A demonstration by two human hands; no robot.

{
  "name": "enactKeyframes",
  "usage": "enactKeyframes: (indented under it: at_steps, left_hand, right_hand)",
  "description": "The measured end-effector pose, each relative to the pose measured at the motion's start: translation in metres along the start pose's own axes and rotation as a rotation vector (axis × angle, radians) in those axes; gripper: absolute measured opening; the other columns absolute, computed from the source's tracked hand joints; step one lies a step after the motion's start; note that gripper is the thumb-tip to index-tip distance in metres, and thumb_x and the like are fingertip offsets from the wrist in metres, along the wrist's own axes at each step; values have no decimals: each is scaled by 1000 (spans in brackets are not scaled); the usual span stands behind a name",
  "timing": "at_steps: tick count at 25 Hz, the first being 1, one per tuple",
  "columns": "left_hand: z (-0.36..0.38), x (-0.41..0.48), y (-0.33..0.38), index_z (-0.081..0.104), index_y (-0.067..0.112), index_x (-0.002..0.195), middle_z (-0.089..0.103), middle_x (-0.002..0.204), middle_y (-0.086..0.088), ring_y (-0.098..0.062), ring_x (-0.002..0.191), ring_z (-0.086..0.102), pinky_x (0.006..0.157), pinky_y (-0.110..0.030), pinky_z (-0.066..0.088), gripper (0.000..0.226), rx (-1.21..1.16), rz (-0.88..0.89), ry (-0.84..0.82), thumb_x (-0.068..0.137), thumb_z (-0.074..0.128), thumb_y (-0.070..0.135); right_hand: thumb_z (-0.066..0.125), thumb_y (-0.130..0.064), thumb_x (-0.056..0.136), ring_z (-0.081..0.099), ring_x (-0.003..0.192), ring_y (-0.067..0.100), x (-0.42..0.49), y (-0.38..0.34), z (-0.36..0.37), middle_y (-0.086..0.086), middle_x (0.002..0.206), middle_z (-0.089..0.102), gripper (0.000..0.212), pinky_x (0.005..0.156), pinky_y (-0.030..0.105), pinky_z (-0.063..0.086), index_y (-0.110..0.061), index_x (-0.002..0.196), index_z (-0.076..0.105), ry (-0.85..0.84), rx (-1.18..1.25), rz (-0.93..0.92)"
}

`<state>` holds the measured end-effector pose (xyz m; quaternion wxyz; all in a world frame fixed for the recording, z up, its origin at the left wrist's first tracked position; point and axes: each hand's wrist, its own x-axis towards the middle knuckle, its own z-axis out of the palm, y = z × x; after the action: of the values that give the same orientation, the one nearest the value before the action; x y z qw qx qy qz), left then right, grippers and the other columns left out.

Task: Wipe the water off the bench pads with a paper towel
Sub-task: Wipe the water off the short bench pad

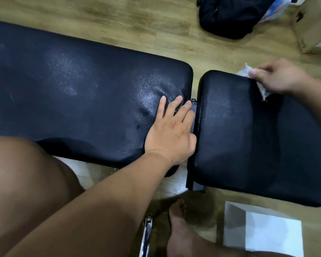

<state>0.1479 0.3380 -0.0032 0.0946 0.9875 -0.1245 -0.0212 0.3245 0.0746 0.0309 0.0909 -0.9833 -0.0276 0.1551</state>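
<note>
The left hand lies flat on the long pad. The right hand pinches a paper towel on the short pad.

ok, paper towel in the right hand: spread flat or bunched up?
Bunched up. The paper towel shows as crumpled white wads poking out on both sides of the right hand, which grips it at the far edge of the short pad.

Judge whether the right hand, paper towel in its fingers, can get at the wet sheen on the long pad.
Probably yes: the right hand grips the paper towel over the short pad; nothing blocks the long pad except the left hand pressing beside the sheen.
</note>
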Motion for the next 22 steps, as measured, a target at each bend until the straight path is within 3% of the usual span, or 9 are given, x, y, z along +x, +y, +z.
enactKeyframes:
  at_steps: [4, 7, 9, 11, 13, 16, 19, 22]
  left_hand:
    - [-1, 3, -2, 54, 14, 126, 41, 151, -1, -26, 145, 24, 120, -53, 8, 58, 4, -1, -11, 78, 28, 34]
    - [-4, -1, 1, 49, 15, 131, 38, 153, 1, -25, 146, 20, 120, -51, 6, 62, 9, -17, -30, 78, 27, 34]
    - [-5, 1, 0, 48, 15, 134, 38, 153, 1, -24, 146, 20, 120, -51, 6, 62, 3, -17, -22, 78, 28, 34]
    - [-3, 1, -2, 47, 14, 135, 38, 153, 1, -24, 146, 20, 120, -51, 6, 61, -1, -19, -18, 79, 30, 33]
    - [-1, 1, -1, 45, 14, 137, 37, 153, 1, -24, 146, 20, 120, -51, 7, 61, 14, -12, -24, 81, 32, 34]
    - [0, 1, -1, 42, 13, 140, 35, 154, 0, -24, 147, 18, 120, -51, 6, 62, 23, -12, -32, 82, 33, 35]
    - [-1, 2, -2, 43, 14, 139, 35, 154, 0, -24, 146, 18, 120, -51, 6, 63, 10, -16, -33, 81, 28, 35]
    - [-2, 1, 0, 44, 13, 140, 38, 153, 1, -23, 146, 19, 121, -50, 6, 64, -9, -15, -29, 81, 29, 33]
  right_hand:
    - [50, -44, 96, 61, 100, 21, -3, -61, 21, 11, 114, 68, 33, 84, 32, 45, -23, 119, 63, 56, 165, -215]
    - [49, -44, 95, 56, 120, 28, -3, -103, 41, 8, 131, 61, 40, 100, 37, 44, -24, 129, 58, 53, -5, -399]
    - [48, -42, 96, 57, 117, 31, -1, -101, 39, 11, 128, 62, 40, 97, 36, 44, -21, 129, 58, 64, -68, -469]
    - [42, -50, 97, 63, 99, 32, -3, -57, 30, 13, 104, 70, 38, 80, 35, 45, -23, 113, 63, 45, -40, -333]
    - [33, -60, 96, 63, 90, 34, -17, 10, 14, 15, 90, 68, 51, 73, 34, 41, -19, 102, 63, 67, -64, -106]
    - [30, -58, 97, 61, 99, 37, -40, 62, 4, 19, 105, 68, 50, 78, 38, 41, -19, 106, 61, 91, -34, 119]
    - [33, -55, 97, 54, 117, 34, -34, 27, 21, 13, 126, 63, 48, 89, 36, 40, -26, 122, 60, 186, 166, 211]
    - [35, -51, 98, 47, 129, 27, -23, -58, 53, 4, 138, 56, 45, 106, 36, 33, -29, 130, 56, 262, 153, 17]
